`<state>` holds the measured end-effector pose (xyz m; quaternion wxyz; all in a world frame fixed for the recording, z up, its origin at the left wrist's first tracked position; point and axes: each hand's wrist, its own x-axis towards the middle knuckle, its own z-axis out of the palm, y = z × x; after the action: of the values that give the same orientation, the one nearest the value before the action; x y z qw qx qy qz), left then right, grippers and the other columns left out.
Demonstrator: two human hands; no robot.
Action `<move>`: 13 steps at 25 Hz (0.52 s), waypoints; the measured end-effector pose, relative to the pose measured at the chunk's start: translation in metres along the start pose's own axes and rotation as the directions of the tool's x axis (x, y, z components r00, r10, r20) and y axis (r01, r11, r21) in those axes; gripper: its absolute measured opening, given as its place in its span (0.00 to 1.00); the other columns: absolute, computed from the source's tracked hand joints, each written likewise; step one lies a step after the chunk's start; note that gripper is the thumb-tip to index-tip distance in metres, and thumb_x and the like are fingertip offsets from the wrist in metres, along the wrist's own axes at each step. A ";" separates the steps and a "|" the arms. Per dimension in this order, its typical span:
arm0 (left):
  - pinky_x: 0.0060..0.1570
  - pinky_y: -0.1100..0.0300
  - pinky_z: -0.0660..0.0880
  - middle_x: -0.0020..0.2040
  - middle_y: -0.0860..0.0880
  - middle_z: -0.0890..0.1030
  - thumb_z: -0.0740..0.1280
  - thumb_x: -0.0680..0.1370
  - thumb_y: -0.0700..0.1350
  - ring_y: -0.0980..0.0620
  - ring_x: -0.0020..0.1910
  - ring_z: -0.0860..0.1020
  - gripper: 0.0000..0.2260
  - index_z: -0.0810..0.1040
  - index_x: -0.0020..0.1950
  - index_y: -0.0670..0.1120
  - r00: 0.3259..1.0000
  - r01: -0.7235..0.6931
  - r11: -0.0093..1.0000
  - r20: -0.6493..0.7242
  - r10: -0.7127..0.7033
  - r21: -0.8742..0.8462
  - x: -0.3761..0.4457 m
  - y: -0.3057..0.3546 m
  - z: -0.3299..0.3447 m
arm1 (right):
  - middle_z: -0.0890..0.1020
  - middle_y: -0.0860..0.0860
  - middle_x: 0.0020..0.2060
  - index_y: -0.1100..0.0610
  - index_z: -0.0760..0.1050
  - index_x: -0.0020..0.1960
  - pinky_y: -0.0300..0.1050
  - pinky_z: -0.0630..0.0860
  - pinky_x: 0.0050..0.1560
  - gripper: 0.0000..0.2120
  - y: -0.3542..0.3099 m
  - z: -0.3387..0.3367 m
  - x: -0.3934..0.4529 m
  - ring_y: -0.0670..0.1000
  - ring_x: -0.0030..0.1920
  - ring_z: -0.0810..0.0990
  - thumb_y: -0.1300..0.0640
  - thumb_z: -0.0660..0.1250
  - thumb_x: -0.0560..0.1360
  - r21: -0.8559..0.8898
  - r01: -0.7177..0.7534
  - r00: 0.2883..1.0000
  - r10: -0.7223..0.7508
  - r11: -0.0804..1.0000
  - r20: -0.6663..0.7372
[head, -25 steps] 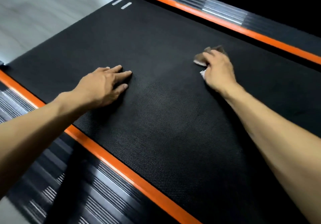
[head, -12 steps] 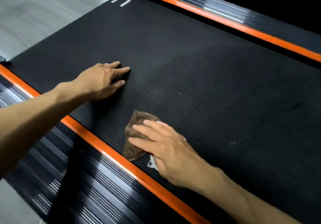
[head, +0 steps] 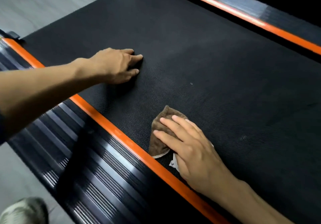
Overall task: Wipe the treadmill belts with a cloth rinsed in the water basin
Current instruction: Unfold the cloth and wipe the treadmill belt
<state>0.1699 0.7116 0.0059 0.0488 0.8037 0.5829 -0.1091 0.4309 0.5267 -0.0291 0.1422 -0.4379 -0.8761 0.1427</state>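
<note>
The black textured treadmill belt fills most of the view. A brown cloth lies flat on the belt close to its near orange edge. My right hand presses down on the cloth with straight, spread fingers, covering its right part; a white label peeks out under the palm. My left hand rests on the belt farther left, fingers extended against the surface, holding nothing. The water basin is not in view.
Orange strips border the belt on the near side and the far side. Ribbed black side rails run outside them. Grey floor lies at upper left. A shoe shows at bottom left.
My right hand swept the cloth from the far middle of the belt toward the near orange edge, then stayed there. My left hand stayed on the belt.
</note>
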 end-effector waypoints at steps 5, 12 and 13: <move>0.49 0.49 0.76 0.64 0.44 0.70 0.49 0.78 0.69 0.39 0.57 0.74 0.29 0.59 0.76 0.59 0.981 -0.142 0.983 -0.117 0.155 0.113 0.006 -0.005 0.001 | 0.69 0.51 0.73 0.50 0.71 0.71 0.56 0.63 0.74 0.29 0.005 0.007 0.032 0.53 0.76 0.62 0.61 0.52 0.73 -0.007 -0.061 0.998 0.061 0.998 -0.003; 0.41 0.52 0.74 0.55 0.42 0.71 0.41 0.76 0.72 0.44 0.46 0.71 0.35 0.63 0.76 0.57 0.875 -0.288 0.928 -0.328 0.355 0.238 0.023 -0.028 0.018 | 0.66 0.51 0.75 0.50 0.68 0.73 0.52 0.56 0.77 0.28 0.006 0.009 0.042 0.52 0.77 0.59 0.63 0.52 0.75 -0.054 -0.134 0.990 0.136 0.989 0.023; 0.41 0.52 0.74 0.54 0.42 0.71 0.41 0.77 0.71 0.44 0.44 0.71 0.34 0.64 0.76 0.56 0.862 -0.314 0.917 -0.332 0.384 0.246 0.028 -0.031 0.017 | 0.66 0.50 0.75 0.49 0.67 0.74 0.52 0.56 0.77 0.28 0.006 0.009 0.045 0.52 0.78 0.58 0.63 0.51 0.75 -0.046 -0.160 0.986 0.161 0.986 0.030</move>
<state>0.1471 0.7439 -0.0160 -0.1182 0.9029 0.4132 0.0033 0.4054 0.5655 -0.0338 0.1061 -0.5076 -0.8432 0.1417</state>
